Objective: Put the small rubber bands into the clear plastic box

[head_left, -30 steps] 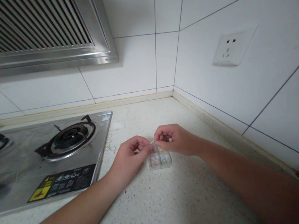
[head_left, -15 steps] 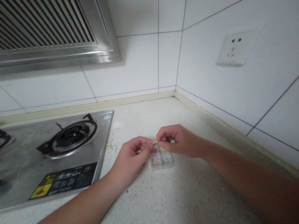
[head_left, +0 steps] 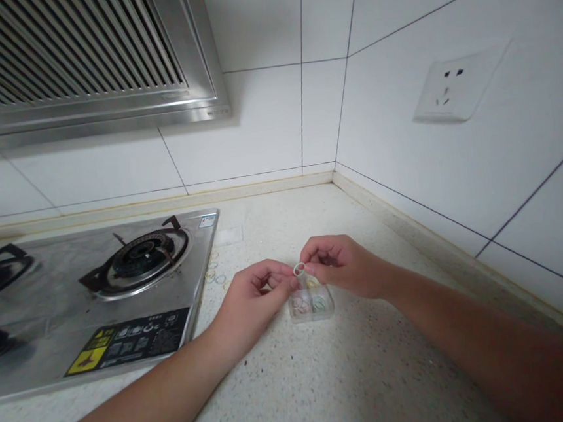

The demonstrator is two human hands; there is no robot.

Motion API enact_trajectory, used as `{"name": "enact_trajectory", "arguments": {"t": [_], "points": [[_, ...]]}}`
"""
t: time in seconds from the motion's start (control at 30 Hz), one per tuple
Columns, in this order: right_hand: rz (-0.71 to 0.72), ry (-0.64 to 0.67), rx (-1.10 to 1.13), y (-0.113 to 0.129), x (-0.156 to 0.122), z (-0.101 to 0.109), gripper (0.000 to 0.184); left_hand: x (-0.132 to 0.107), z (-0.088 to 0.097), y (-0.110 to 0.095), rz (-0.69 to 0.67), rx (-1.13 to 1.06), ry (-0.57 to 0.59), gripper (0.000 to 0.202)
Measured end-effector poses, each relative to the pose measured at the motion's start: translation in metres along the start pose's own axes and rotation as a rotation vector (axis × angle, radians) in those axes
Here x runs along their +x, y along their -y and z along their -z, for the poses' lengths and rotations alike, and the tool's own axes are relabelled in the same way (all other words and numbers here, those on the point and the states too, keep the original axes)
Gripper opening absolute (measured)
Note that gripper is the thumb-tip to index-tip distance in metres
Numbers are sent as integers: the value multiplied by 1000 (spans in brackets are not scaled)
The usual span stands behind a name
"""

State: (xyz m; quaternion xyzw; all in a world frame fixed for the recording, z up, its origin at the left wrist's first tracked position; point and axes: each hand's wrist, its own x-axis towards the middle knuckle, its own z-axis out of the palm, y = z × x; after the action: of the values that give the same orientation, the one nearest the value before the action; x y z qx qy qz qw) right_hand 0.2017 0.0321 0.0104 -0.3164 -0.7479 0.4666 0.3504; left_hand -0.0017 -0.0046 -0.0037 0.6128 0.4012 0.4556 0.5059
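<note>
Both my hands meet over a small clear plastic box (head_left: 312, 305) on the speckled countertop (head_left: 326, 378). The box has compartments holding small coloured rubber bands. My left hand (head_left: 250, 299) and my right hand (head_left: 340, 268) each pinch one side of a small pale rubber band (head_left: 299, 269), held just above the box. The fingers of both hands are curled in. Several loose coloured rubber bands (head_left: 214, 274) lie on the counter to the left, beside the stove.
A stainless gas stove (head_left: 87, 307) with a burner (head_left: 140, 259) fills the left side. A range hood (head_left: 76, 65) hangs above it. White tiled walls form a corner behind, with a wall socket (head_left: 448, 88) on the right wall.
The band between my fingertips has been folded into a smaller loop. My hands stay over the box; the view has shifted slightly.
</note>
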Motion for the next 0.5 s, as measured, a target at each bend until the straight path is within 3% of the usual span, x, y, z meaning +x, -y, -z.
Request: {"name": "enact_trajectory", "arguments": {"t": [0.5], "points": [[-10,31,16,2,-3,1,18,-1,2,1,2,-16,24,24]]}}
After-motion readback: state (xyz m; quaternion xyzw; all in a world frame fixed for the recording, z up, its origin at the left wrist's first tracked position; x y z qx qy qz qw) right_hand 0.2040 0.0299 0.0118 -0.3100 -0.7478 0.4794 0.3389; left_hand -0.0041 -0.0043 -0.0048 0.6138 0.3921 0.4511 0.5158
